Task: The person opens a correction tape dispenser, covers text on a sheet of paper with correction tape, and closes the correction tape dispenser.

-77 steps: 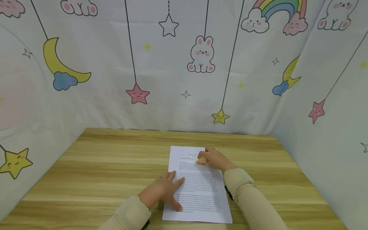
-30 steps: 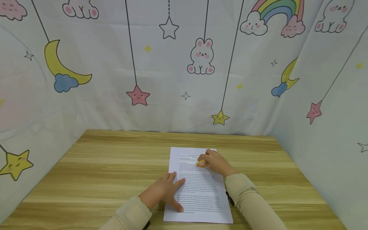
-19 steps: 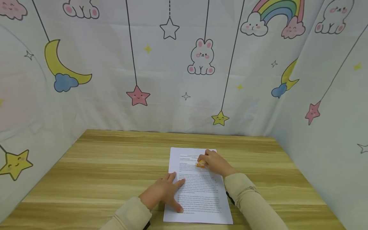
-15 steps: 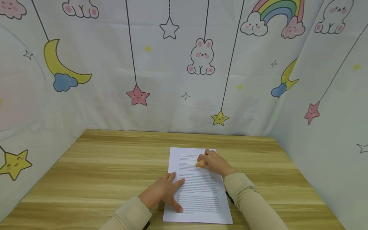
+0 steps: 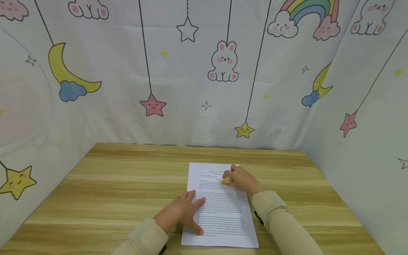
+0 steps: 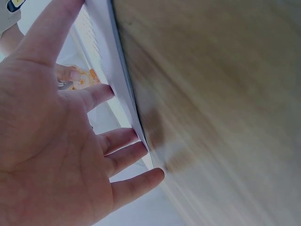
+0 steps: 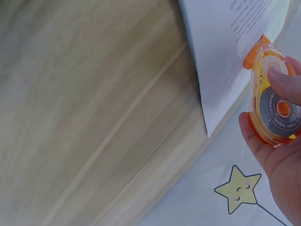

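An orange correction tape [image 7: 266, 110] is pinched by the right hand [image 5: 244, 179] at the paper's [image 5: 221, 214] upper lines; the paper is steadied on the desk [image 5: 127, 191] by the left hand [image 5: 181, 212], fingers spread, nothing grasped. If pressure is eased there, the paper could be dragged askew. Neither the print nor the correction tape's lettering can be read.

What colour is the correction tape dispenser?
The correction tape dispenser is clear, orange and dark grey, best seen in the right wrist view.
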`<action>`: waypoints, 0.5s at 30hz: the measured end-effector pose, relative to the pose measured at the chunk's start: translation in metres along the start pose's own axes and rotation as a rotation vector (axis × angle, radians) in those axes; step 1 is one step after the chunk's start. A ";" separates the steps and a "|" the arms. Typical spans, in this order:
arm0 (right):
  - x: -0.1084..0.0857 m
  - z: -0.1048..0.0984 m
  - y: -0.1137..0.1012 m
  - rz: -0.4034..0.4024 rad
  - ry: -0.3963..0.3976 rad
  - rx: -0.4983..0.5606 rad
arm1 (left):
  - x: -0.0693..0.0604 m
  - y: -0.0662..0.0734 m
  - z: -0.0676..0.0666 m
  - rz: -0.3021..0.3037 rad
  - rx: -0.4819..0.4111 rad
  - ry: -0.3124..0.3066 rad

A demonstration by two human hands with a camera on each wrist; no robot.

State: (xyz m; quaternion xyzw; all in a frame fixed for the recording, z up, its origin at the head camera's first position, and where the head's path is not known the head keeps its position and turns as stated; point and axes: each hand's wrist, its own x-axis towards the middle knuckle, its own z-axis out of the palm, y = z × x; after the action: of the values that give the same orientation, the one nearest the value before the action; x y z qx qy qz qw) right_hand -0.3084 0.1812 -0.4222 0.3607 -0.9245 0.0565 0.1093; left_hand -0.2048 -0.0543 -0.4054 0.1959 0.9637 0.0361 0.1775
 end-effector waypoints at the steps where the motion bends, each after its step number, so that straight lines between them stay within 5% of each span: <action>1: -0.001 -0.001 0.001 0.006 -0.003 0.002 | 0.000 0.000 0.000 0.001 -0.003 0.000; 15: -0.014 -0.004 0.015 -0.001 0.012 -0.004 | 0.001 0.000 0.001 0.005 -0.018 -0.004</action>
State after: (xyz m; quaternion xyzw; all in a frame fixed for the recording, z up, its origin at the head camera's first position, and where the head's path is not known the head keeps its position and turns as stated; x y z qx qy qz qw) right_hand -0.3079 0.2015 -0.4219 0.3607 -0.9237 0.0567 0.1157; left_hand -0.2059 -0.0542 -0.4064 0.1967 0.9626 0.0451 0.1810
